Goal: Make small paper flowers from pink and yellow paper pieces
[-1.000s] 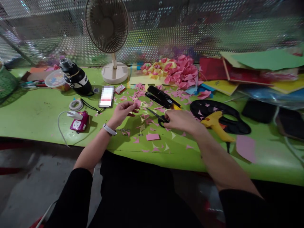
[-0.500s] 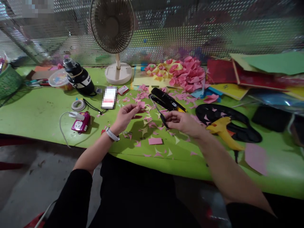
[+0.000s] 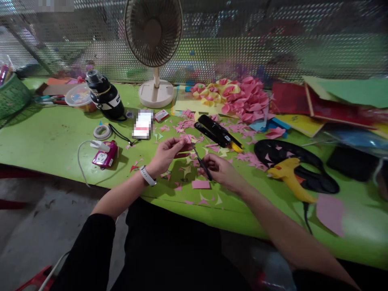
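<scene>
My left hand (image 3: 167,152) pinches a small piece of pink paper (image 3: 187,140) between thumb and fingers. Closed around the black handles of a pair of scissors (image 3: 203,166) is my right hand (image 3: 220,169). The blades point up and left and meet the paper's lower right edge. Below the hands, a pink paper rectangle (image 3: 200,184) lies flat on the green table (image 3: 127,169). Pink and pale yellow paper scraps (image 3: 187,171) are strewn around and under both hands. A black stapler (image 3: 216,130) rests just beyond my right hand.
A yellow glue gun (image 3: 289,178) lies on a black pad (image 3: 321,173) to the right. Pink and yellow paper petals (image 3: 242,95) are heaped at the back beside a fan (image 3: 156,95). A black bottle (image 3: 106,97), phone (image 3: 143,124), tape roll (image 3: 102,131) and pink power socket (image 3: 105,155) stand left.
My right hand has brought the scissors left and nearer, so the blades now reach the paper. My left hand still holds the pink piece. The whole view has shifted slightly.
</scene>
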The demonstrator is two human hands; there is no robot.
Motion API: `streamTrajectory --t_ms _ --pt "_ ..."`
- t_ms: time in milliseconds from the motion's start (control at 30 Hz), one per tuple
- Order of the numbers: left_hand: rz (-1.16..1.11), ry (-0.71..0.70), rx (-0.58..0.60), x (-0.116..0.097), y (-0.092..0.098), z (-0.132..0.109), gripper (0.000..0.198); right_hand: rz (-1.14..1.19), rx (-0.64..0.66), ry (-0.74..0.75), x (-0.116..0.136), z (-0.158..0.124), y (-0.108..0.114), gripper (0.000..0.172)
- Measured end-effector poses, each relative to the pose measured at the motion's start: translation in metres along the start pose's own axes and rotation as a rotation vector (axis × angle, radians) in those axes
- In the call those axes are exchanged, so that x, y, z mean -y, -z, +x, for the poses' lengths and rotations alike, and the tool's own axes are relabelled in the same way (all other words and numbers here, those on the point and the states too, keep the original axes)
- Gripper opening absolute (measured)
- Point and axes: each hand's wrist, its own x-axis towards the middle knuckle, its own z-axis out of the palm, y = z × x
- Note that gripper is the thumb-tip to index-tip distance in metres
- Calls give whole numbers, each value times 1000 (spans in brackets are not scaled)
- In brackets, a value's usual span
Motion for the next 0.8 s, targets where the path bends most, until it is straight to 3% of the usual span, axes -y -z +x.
streamTrajectory --t_ms 533,800 --pt "-66 38 -17 9 -5 -3 32 -39 -47 32 8 -2 -7 54" --pt "-120 34 -7 10 -5 -3 33 -31 -54 76 -1 2 -6 50"
